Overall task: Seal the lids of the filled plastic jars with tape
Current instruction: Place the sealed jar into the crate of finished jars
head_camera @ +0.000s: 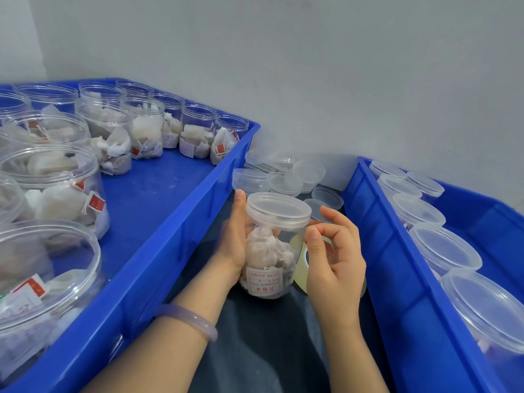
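Observation:
A clear plastic jar [266, 259] filled with white tea bags, lid [279, 208] on, is held tilted over a dark cloth between two blue crates. My left hand [236, 239] grips the jar's left side, fingers curled behind it. My right hand [333, 256] is at the jar's right side, with thumb and forefinger pinching what looks like a clear tape end just under the lid's rim. A roll of clear tape [301, 260] shows partly behind my right palm; how it is carried is hidden.
The left blue crate [158, 251] holds several open jars [198, 131] filled with tea bags. The right blue crate [397, 265] holds several lidded jars [443, 248]. Loose clear lids [280, 177] are piled at the wall between the crates.

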Demonstrator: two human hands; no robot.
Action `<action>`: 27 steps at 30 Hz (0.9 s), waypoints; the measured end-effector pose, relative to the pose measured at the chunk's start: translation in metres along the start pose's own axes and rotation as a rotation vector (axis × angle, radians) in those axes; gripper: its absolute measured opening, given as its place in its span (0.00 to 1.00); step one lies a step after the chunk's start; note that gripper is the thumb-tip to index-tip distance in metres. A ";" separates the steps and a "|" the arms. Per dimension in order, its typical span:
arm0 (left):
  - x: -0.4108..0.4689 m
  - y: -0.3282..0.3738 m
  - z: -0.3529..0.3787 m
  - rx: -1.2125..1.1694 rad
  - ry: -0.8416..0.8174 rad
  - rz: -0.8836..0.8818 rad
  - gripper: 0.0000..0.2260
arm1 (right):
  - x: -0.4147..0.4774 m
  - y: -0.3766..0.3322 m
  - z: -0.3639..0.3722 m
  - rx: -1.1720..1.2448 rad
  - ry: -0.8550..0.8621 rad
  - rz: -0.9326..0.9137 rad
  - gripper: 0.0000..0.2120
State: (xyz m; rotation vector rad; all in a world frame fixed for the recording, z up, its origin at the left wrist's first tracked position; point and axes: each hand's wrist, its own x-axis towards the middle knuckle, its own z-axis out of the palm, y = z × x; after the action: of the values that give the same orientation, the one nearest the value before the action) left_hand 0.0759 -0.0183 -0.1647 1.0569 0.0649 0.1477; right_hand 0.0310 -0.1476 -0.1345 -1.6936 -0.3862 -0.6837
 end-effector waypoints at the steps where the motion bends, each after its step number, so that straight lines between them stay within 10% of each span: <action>1: 0.000 0.000 0.000 -0.002 -0.007 -0.003 0.33 | 0.000 0.001 -0.001 0.011 0.000 0.024 0.05; 11: -0.007 0.004 0.004 -0.007 -0.070 -0.025 0.40 | 0.000 0.004 0.002 0.043 0.081 0.052 0.07; 20: -0.006 -0.003 0.007 -0.041 -0.041 0.025 0.34 | 0.010 0.007 -0.006 0.440 0.089 0.433 0.03; 27: -0.009 -0.002 0.006 0.141 0.065 0.047 0.31 | 0.040 -0.020 0.025 0.224 -0.007 0.374 0.19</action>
State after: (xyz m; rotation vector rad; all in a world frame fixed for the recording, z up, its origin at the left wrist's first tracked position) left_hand 0.0677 -0.0255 -0.1636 1.1952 0.1112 0.2225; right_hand 0.0561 -0.1226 -0.0969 -1.5002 -0.1372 -0.3452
